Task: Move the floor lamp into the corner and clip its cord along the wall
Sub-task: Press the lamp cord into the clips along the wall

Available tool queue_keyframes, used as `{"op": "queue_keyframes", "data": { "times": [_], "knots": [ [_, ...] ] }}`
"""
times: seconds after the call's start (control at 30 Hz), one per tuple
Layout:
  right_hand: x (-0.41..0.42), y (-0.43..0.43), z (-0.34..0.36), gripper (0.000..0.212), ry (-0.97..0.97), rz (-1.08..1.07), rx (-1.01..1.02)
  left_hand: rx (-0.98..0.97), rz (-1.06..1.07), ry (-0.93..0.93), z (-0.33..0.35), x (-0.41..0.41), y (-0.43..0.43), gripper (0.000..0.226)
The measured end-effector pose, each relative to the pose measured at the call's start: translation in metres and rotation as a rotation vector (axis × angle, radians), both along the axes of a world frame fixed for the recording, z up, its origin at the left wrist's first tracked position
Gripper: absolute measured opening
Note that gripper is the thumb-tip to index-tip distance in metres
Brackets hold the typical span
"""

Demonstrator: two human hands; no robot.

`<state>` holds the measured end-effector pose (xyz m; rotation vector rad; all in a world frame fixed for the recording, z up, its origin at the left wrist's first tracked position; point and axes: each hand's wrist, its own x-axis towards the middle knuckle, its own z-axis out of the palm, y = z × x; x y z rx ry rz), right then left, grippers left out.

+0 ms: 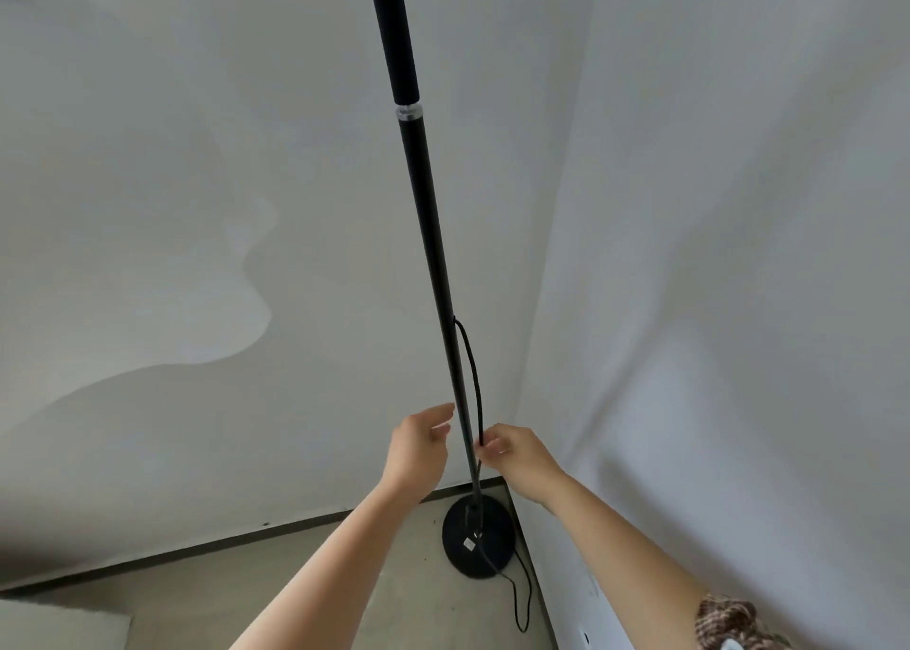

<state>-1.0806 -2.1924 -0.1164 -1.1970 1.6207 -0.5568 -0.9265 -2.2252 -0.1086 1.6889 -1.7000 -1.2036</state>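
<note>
A black floor lamp stands in the room corner, its thin pole (pixel 427 216) rising out of the top of the view and its round base (pixel 477 541) on the floor against the skirting. A black cord (pixel 473 374) leaves the pole partway up, hangs beside it, crosses the base and loops on the floor (pixel 523 600). My right hand (pixel 512 452) pinches the cord just right of the pole. My left hand (pixel 418 447) hovers just left of the pole, fingers apart, holding nothing.
Two white walls meet in a corner (pixel 546 305) right behind the lamp. A dark skirting strip (pixel 197 546) runs along the left wall's foot. The floor (pixel 246 600) is grey concrete. A patterned sleeve (pixel 729 620) shows on my right arm.
</note>
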Motion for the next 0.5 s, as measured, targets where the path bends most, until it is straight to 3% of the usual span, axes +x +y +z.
{"op": "queue_keyframes", "data": {
  "times": [0.13,0.27,0.4,0.5],
  "knots": [
    [-0.002,0.006,-0.007,0.019,-0.081,-0.139,-0.041,0.202,-0.064,-0.084,-0.043,0.003,0.015,0.055],
    [0.003,0.012,-0.006,0.013,-0.225,-0.281,-0.054,0.367,-0.330,-0.122,-0.078,-0.002,0.029,0.064],
    [0.009,0.015,-0.004,0.006,-0.515,-0.549,-0.076,0.334,-0.498,-0.144,-0.099,-0.003,0.042,0.020],
    [0.011,0.021,-0.022,0.009,-0.591,-0.664,-0.161,0.363,-0.471,-0.025,-0.110,0.006,0.038,0.025]
  ]
}}
